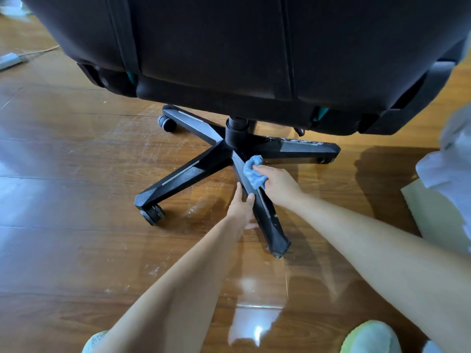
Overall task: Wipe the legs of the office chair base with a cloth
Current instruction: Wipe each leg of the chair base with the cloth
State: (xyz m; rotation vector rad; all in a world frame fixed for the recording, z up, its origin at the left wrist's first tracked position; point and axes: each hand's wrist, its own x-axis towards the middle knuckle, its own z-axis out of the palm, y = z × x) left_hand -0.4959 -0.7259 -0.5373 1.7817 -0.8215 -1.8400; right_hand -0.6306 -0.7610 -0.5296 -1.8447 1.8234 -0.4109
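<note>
The right hand [276, 183] is gripping a bunched blue cloth [252, 171], pressing it on the nearest leg [272, 225] of the chair base [233, 138], close to the hub. The left hand [240, 208] is clasping that leg's left edge, just below the cloth. The seat [254, 47] is hiding the far legs. The leg is pointing from the hub toward the camera, slightly rightward.
</note>
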